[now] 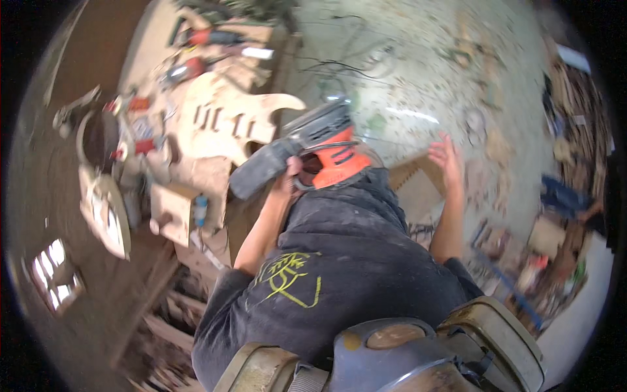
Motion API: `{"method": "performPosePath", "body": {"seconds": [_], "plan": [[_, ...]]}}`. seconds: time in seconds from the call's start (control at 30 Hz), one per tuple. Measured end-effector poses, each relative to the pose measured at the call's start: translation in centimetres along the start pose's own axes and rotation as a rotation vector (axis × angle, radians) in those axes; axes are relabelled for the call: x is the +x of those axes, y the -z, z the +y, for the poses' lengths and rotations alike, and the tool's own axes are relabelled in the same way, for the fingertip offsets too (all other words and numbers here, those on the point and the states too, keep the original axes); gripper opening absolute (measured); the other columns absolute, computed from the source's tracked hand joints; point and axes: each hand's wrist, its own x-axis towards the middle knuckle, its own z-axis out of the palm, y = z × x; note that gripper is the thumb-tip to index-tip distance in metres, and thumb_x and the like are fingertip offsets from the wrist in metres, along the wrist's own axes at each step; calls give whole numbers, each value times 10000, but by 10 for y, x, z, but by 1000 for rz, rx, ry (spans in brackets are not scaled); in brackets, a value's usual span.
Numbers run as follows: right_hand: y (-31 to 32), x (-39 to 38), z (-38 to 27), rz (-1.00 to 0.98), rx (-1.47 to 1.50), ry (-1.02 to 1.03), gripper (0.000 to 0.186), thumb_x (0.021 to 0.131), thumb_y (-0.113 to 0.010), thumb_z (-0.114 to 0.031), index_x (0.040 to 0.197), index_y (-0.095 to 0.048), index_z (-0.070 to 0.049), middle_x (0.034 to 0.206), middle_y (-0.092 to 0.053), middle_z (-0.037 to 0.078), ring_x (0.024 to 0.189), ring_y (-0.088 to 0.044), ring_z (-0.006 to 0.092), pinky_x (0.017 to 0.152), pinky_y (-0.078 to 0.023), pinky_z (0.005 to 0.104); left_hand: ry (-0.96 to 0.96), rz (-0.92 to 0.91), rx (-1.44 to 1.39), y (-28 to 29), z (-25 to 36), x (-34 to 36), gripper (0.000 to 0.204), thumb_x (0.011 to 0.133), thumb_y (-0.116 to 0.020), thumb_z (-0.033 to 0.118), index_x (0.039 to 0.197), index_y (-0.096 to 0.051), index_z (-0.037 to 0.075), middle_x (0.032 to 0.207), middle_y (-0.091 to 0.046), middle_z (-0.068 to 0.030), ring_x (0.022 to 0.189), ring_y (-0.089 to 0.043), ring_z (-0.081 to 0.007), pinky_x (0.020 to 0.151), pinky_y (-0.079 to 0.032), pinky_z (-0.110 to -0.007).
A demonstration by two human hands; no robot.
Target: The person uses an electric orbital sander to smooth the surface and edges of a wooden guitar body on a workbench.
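Observation:
My left hand (292,178) is closed round an orange and black electric sander (339,160) with a dark dust box. The sander is held tilted in front of my waist, its flat black base turned up and away. Part of the left hand is hidden behind the tool. To the left lies a pale wooden guitar body (225,114) with several slots cut in it, on the workbench, apart from the sander. My right hand (446,158) is raised on the right, fingers spread, holding nothing.
Other power tools (209,36) and clamps (134,147) crowd the workbench (202,171). A wooden block (171,212) and small blue bottle (200,210) stand near its front. Cables (333,65) and wood scraps lie on the floor (418,78). Stacked timber (578,124) lines the right side.

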Motion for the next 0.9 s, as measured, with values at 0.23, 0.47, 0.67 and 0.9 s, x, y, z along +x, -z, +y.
{"method": "performPosePath", "body": {"seconds": [0.23, 0.47, 0.67, 0.9], "plan": [[-196, -69, -107, -954, 84, 121, 931, 920, -697, -423, 1604, -208, -23, 1354, -558, 150, 1205, -594, 237, 1042, -480, 364, -256, 23, 43, -60, 21, 15, 660, 890, -796, 414, 1351, -555, 8, 1327, -620, -120, 1171, -631, -230, 979, -548, -355], [-244, -52, -133, -1066, 340, -28, 781, 821, -780, -186, 1483, -410, -1, 1313, -587, 146, 1224, -581, 222, 1038, -475, 343, -492, 100, 29, -78, 26, 23, 868, 906, -718, 533, 1510, -376, 12, 1495, -493, -163, 1370, -497, -283, 1114, -486, -444], [-294, -8, -174, -1096, 277, 21, 558, 807, -769, -142, 1294, -544, 13, 1168, -613, 117, 1070, -631, 199, 959, -519, 338, -636, 681, 1089, -94, 64, 39, 470, 957, -711, 311, 1311, -583, 30, 1012, -712, -146, 827, -721, -250, 736, -574, -441], [-367, 61, -249, -1014, -199, 393, 464, 741, -782, -140, 1155, -631, 6, 1025, -667, 90, 925, -644, 161, 818, -534, 307, -538, 819, 931, -33, -16, 79, 462, 916, -770, 354, 1232, -663, 35, 1091, -713, -63, 894, -701, -193, 782, -560, -327]]}}
